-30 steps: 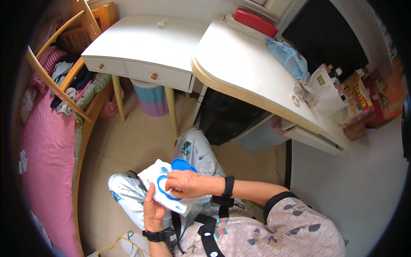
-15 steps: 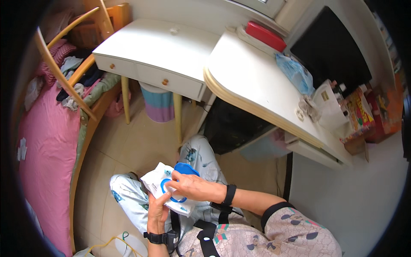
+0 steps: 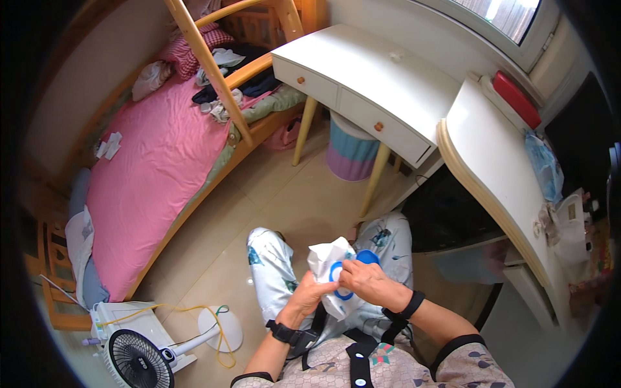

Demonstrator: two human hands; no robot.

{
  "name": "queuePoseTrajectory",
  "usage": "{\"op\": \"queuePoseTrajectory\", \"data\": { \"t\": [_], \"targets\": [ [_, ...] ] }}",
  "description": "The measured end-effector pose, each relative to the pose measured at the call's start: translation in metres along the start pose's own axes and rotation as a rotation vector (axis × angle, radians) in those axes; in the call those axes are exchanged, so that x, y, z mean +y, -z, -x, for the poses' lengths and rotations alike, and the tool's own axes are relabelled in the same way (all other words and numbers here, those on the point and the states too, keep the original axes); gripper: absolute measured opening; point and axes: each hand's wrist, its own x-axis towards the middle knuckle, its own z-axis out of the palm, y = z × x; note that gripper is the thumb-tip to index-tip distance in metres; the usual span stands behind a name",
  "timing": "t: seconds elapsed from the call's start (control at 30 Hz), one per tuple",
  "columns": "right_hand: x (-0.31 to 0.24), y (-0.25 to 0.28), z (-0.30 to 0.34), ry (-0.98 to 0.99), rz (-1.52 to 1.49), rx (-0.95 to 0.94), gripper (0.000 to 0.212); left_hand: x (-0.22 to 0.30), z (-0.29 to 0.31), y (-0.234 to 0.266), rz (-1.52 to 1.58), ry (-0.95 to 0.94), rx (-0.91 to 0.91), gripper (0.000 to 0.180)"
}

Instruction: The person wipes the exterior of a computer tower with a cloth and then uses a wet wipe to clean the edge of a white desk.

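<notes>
A white soft pack of wet wipes [image 3: 328, 258] rests above my lap, its blue flip lid [image 3: 367, 257] raised and a blue ring round its opening. My left hand [image 3: 307, 299] grips the pack from the near left side, thumb on top beside the ring. Over the opening, my right hand [image 3: 372, 283] is closed, its fingertips pinched together at the ring. Whatever those fingertips hold is hidden by the hand. Both hands are above my knees in pale patterned trousers [image 3: 268, 268].
To the left is a bed with a pink sheet [image 3: 155, 181] and a wooden ladder [image 3: 210, 68]. A fan [image 3: 139, 359] lies on the floor at lower left, with a yellow cord nearby. Ahead stand a white desk [image 3: 369, 64], a striped bin [image 3: 351, 152] and a side desk [image 3: 491, 142].
The view has swung left, bringing the fan and more of the bed into sight. The left hand keeps its hold on the pack, and the right hand stays at the opening.
</notes>
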Motion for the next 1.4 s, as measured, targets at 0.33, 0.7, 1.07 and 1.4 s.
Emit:
{"op": "queuePoseTrajectory", "data": {
  "t": [0.33,0.7,1.07,1.4],
  "targets": [
    [-0.003,-0.011,-0.007,-0.057,-0.057,0.077,0.016,0.005,0.0,0.005,-0.042,-0.003,-0.05,0.067],
    [-0.002,-0.02,0.002,-0.191,-0.228,0.271,0.014,0.004,0.002,-0.003,0.037,-0.045,-0.031,0.055],
    [0.0,-0.022,-0.001,-0.396,-0.486,0.176,0.011,-0.002,0.003,0.0,0.04,-0.071,0.003,0.053],
    [-0.003,-0.019,-0.006,-0.446,-0.347,0.165,0.012,-0.011,-0.004,-0.001,-0.08,-0.207,0.024,0.077]
  ]
}}
